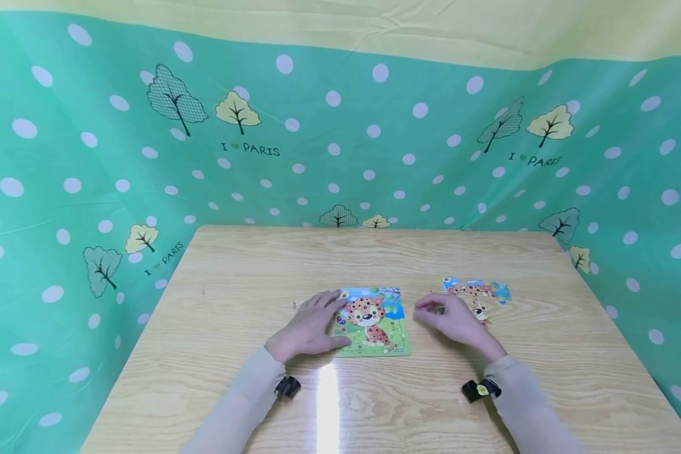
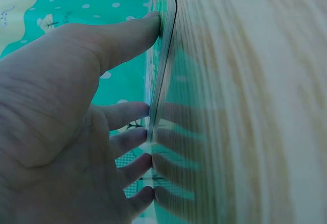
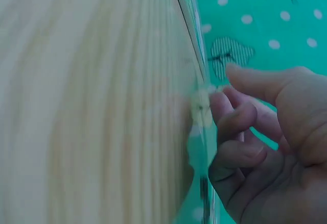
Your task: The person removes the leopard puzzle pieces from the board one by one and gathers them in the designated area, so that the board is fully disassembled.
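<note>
Leopard jigsaw board (image 1: 374, 321) lies flat on wooden table (image 1: 250, 277), long axis running away from the person, leopard's head toward the far edge, grass strip toward the near edge.

Left hand (image 1: 312, 328): fingers straight, laid against the board's left edge; thumb at the near left corner. Left wrist view confirms: fingertips (image 2: 145, 113) and thumb touch the board's thin edge (image 2: 166, 50), none curled round it. Hand flat, pressing.

Right hand (image 1: 459, 323): just right of the board, not touching it. Fingers curled, tips drawn together; in the right wrist view a small pale piece (image 3: 200, 104) sits at the fingertips (image 3: 232, 117). Cannot tell whether it is pinched.

Loose puzzle pieces (image 1: 477, 291) lie beyond and right of the right hand; one small piece is partly under its knuckles.

Bare table surrounds both hands; edges well apart. Dotted green cloth (image 1: 91, 189) walls three sides.
</note>
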A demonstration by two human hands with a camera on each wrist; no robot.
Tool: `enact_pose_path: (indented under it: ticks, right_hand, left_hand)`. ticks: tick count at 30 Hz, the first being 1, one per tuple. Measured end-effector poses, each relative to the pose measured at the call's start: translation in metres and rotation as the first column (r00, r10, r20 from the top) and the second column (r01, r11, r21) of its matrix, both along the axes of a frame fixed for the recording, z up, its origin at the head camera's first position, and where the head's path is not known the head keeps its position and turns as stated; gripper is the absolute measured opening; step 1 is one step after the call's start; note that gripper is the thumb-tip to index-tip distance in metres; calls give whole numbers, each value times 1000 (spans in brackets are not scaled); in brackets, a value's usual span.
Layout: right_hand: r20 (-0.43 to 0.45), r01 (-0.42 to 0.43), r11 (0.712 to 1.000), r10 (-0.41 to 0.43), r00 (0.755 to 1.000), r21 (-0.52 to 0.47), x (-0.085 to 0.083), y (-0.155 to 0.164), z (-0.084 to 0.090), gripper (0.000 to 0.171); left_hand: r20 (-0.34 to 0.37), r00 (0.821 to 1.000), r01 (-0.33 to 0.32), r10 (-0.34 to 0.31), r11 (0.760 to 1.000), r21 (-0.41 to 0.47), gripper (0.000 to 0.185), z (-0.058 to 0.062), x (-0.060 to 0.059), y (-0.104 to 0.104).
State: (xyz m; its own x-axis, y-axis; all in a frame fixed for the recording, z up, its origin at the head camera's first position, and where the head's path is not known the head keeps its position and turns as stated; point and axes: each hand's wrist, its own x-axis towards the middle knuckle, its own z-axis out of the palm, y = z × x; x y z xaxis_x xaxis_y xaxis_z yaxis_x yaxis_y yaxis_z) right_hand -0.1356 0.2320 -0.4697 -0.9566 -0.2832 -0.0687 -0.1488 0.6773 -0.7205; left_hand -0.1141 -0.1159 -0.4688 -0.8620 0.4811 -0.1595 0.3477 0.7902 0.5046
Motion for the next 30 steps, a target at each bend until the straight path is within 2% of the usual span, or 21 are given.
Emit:
enact_pose_path:
  ticks: [7, 16, 20, 24, 30]
  right_hand:
    - [39, -154, 988, 153, 988, 21, -2, -30, 2, 41]
    - [88, -290, 950, 281, 956, 117, -10, -53, 3, 74]
    - [101, -316, 943, 306, 947, 101, -13, -58, 5, 70]
    - [120, -308, 949, 299, 947, 61, -14, -60, 6, 59]
    - [117, -254, 965, 247, 962, 56, -14, -63, 9, 48]
  left_hand:
    - [2, 1000, -6, 6, 1000, 2, 90, 0, -1, -1]
    - [-1, 1000, 5, -5, 1000, 21, 89, 0, 0, -1]
    - [-2, 1000, 4, -4, 1000, 11, 90, 0, 0, -1]
    - [-5, 1000, 8, -8, 1000, 1, 91, -1, -1, 0]
    - [-8, 1000, 18, -18, 1000, 6, 91, -1, 0, 0]
